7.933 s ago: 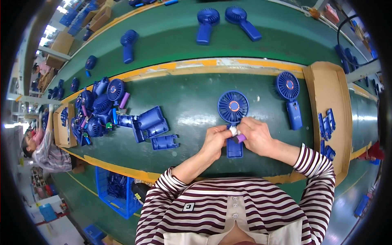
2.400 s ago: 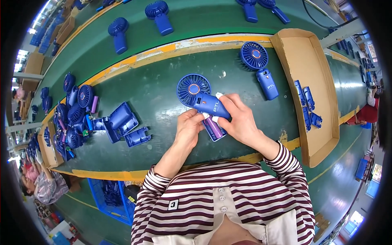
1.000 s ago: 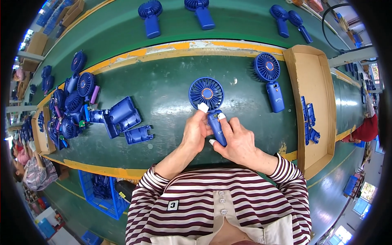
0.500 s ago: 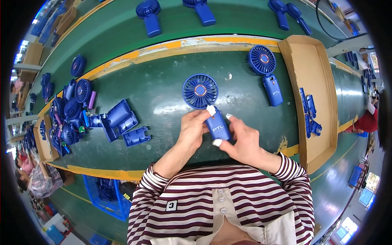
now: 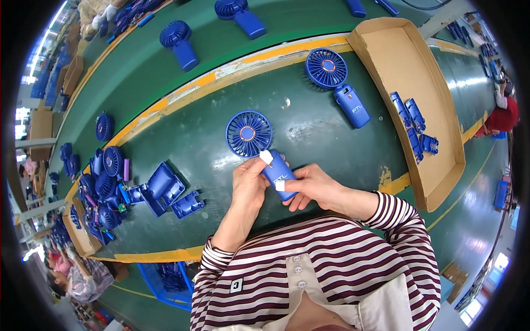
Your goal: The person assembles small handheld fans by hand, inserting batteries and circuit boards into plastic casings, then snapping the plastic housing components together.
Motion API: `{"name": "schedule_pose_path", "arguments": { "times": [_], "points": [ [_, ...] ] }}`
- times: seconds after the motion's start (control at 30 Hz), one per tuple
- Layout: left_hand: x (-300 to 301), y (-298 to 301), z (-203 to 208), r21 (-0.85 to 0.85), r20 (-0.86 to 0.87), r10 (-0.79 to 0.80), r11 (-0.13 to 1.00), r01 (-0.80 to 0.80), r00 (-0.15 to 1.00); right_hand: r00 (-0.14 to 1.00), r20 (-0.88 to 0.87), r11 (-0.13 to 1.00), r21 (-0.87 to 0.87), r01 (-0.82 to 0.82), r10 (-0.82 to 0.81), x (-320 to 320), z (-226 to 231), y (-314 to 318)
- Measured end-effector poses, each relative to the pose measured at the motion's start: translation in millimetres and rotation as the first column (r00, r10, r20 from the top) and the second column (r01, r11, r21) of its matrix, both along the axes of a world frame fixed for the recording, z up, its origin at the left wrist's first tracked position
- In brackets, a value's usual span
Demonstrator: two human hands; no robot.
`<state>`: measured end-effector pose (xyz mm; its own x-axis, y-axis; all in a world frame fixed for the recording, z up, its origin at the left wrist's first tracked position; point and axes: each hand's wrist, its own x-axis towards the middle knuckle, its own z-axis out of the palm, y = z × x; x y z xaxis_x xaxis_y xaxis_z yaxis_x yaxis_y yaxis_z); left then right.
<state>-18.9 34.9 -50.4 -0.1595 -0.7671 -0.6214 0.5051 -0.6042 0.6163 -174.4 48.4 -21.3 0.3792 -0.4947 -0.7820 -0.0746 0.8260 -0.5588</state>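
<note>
A blue handheld fan (image 5: 248, 134) with an orange-ringed hub is held between my two hands, its round head pointing away from me. My left hand (image 5: 249, 181) is closed on the upper left of the handle near the neck, with a white-capped fingertip against its front. Across the handle's lower end lies the white-capped thumb of my right hand (image 5: 316, 188), with the other fingers curled beneath. Part of the handle is hidden by the fingers. To the left of my hands lie open blue casing parts (image 5: 161, 190). A second blue fan (image 5: 352, 106) rests on the table beyond my right hand.
At the right stands a cardboard tray (image 5: 381, 34) holding several blue casing pieces (image 5: 415, 116). Fans and loose parts (image 5: 105, 185) are heaped at the left. Beyond a yellow-edged strip, more fans (image 5: 179, 45) lie on the green belt. A blue crate (image 5: 157, 284) sits below the table edge.
My right thumb has moved from the handle's lower end onto its front, and the right fingers now wrap round it. The whole view has turned and shifted. My left hand keeps its hold.
</note>
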Motion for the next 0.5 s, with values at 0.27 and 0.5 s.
{"name": "schedule_pose_path", "arguments": {
  "times": [0.27,0.5],
  "points": [
    [3,5,0,-0.073,-0.057,-0.004,0.997,-0.001,0.998,0.999,-0.043,0.999,-0.039,0.017,-0.019,3,1,4],
    [5,6,1,-0.194,-0.036,0.010,0.981,-0.017,0.999,0.999,0.026,0.916,-0.398,0.053,-0.047,8,-19,17]
  ]
}}
